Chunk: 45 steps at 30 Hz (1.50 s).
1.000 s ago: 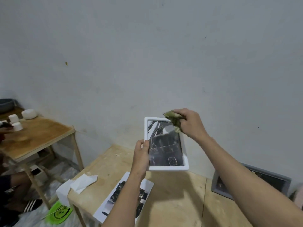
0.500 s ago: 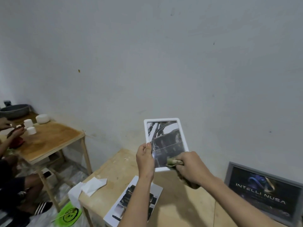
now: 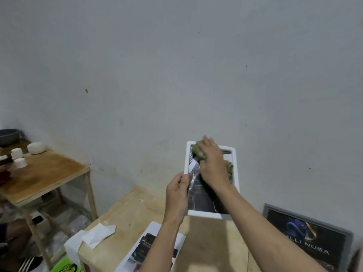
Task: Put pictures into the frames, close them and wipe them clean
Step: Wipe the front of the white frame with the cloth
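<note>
Green cloth (image 3: 198, 152) on white frame (image 3: 234, 174), seemingly pressed.

a plain makeshift workroom: bare grey wall (image 3: 176, 75), raw plywood bench (image 3: 125, 209) against it, a second wooden table (image 3: 45, 173) left of the bench, tiled floor (image 3: 72, 216) between them.

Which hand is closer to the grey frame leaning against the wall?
Right. The right hand wipes the white frame with a cloth, on the grey frame's side; the left hand grips the far edge.
</note>
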Tool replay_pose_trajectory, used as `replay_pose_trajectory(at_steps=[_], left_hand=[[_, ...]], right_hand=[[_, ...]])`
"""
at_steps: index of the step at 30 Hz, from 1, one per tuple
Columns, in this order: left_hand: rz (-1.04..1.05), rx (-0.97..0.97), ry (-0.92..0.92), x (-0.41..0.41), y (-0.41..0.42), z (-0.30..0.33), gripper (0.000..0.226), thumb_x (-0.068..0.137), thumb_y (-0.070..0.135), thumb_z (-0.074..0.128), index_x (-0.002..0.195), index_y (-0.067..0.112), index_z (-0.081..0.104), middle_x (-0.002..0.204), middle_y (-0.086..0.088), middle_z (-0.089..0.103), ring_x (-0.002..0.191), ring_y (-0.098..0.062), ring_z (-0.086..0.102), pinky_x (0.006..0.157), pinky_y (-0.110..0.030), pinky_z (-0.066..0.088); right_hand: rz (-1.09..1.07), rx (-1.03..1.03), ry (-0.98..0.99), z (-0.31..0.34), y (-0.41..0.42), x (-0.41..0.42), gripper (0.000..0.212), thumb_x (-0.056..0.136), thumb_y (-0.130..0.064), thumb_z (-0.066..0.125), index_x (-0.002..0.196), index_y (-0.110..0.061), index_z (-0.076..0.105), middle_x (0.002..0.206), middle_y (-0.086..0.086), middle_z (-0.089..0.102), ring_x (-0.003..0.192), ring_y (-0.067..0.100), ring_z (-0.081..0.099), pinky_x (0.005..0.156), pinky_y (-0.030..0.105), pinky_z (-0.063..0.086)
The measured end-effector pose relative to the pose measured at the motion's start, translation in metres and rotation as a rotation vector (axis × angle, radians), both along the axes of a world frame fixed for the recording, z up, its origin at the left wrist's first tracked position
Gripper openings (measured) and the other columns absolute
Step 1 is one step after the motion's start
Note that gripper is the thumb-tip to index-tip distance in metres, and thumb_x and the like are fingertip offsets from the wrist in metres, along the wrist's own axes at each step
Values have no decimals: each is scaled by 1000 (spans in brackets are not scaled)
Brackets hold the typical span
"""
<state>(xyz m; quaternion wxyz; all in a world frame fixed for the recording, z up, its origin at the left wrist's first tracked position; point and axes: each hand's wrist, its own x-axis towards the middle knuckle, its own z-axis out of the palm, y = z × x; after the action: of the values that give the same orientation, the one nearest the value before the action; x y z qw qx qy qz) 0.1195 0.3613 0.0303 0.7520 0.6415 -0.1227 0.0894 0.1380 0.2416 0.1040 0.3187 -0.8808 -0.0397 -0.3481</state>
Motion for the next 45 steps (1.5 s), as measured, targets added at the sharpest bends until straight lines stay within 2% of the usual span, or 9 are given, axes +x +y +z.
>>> replay_pose_trajectory(at_steps=[11,16,20,24,29,33,36,40,45], left_hand=[[172,-172,117,42,33,19,26,96,20,57,73,10,59,65,0,55,65,-17,49,59,-27,44],[138,-63,151,46,36,2,22,101,28,50,94,10,62,80,-8,59,73,-20,54,68,-35,48],[14,-72,244,44,27,-2,20,102,34,47,104,21,62,92,-10,68,80,-26,64,81,-57,56],[71,-115,131,41,15,12,20,99,30,51,94,23,68,86,-7,69,79,-24,63,78,-49,55],[176,-219,138,56,25,12,24,100,19,53,80,16,65,76,-6,64,73,-22,58,69,-37,47],[192,-128,130,50,25,-5,27,101,24,53,76,17,61,68,-2,55,65,-19,49,61,-31,42],[165,-80,83,46,19,-16,25,100,32,51,90,16,68,82,-3,68,77,-20,62,75,-40,51],[96,-77,31,34,14,-7,25,96,37,53,97,21,71,85,-4,69,81,-26,64,80,-55,53],[190,-283,51,42,20,24,22,100,15,56,82,12,69,79,-7,56,79,-19,48,75,-37,41]], right_hand=[[542,-96,353,-44,30,-32,64,75,18,42,127,-14,61,140,-5,51,133,-2,37,113,15,24],[624,224,594,-7,12,-38,47,81,22,37,105,-2,68,82,-5,72,75,-1,69,69,9,49],[291,281,127,28,-17,11,60,76,17,38,112,-19,69,118,1,67,113,17,61,96,17,45],[256,-321,69,25,-16,31,67,65,6,35,124,-8,62,145,14,46,141,28,31,115,38,22],[568,-384,254,-33,18,-6,69,58,3,36,118,-12,67,143,0,48,134,1,29,114,21,19],[668,48,548,-34,12,-21,52,69,12,38,98,-9,75,116,4,70,113,15,62,98,34,50],[507,309,326,1,-4,-12,65,65,24,30,99,-10,73,110,6,70,108,20,64,87,16,50],[200,-66,-89,38,-30,22,65,63,17,38,115,-9,68,133,4,57,131,18,46,113,24,28],[387,-303,244,4,-12,6,75,64,23,40,127,-11,61,144,0,47,136,7,34,119,28,17]])
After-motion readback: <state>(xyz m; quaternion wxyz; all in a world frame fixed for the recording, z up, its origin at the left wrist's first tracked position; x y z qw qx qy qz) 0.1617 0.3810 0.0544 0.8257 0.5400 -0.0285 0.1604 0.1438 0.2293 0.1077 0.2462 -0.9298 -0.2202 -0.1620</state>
